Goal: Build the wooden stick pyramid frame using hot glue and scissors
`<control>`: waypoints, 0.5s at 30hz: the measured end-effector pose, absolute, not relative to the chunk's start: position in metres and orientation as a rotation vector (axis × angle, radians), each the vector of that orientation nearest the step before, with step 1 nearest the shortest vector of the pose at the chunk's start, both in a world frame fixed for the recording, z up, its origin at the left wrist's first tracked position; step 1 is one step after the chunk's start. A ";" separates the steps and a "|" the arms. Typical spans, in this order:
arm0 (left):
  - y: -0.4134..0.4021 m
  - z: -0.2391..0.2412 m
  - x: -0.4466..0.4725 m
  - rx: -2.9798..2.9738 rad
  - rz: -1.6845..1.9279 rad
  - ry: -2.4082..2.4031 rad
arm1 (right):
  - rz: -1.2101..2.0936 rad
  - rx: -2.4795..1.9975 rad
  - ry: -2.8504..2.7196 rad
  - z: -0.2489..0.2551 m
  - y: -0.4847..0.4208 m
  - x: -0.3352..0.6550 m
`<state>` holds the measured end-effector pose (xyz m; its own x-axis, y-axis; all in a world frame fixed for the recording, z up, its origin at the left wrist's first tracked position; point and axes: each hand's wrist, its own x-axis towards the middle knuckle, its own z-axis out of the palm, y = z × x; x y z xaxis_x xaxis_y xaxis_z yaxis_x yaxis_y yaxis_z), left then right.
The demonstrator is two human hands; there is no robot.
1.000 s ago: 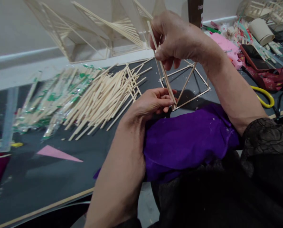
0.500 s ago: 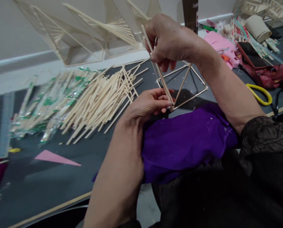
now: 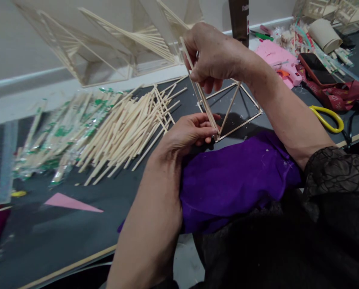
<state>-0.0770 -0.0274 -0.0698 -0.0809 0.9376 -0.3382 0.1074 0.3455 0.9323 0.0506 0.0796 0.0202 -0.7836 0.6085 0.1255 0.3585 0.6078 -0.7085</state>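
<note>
Left hand (image 3: 190, 130) is pinching the lower ends of tilted wooden sticks (image 3: 208, 108) at the near corner of a stick frame (image 3: 239, 127); right hand (image 3: 212, 54) is gripping them higher up. Frame is resting on dark table (image 3: 77, 235). Loose sticks (image 3: 131, 126) are lying piled to the left, beside plastic-wrapped bundles (image 3: 66, 126). Purple cloth (image 3: 227, 184) is spreading between the forearms. Phone (image 3: 316, 67) is lying on the right side

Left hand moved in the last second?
No, not noticeably. The left hand sits at the same near corner of the stick frame on the table; the slight drift is shared by the whole view.
</note>
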 end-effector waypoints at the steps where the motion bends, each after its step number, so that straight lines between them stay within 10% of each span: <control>1: -0.027 -0.070 -0.077 1.002 0.927 1.484 | 0.971 -0.790 -2.492 0.021 0.079 0.050; 15: -0.027 -0.076 -0.080 1.010 0.932 1.470 | 0.906 -0.931 -2.546 0.019 0.086 0.049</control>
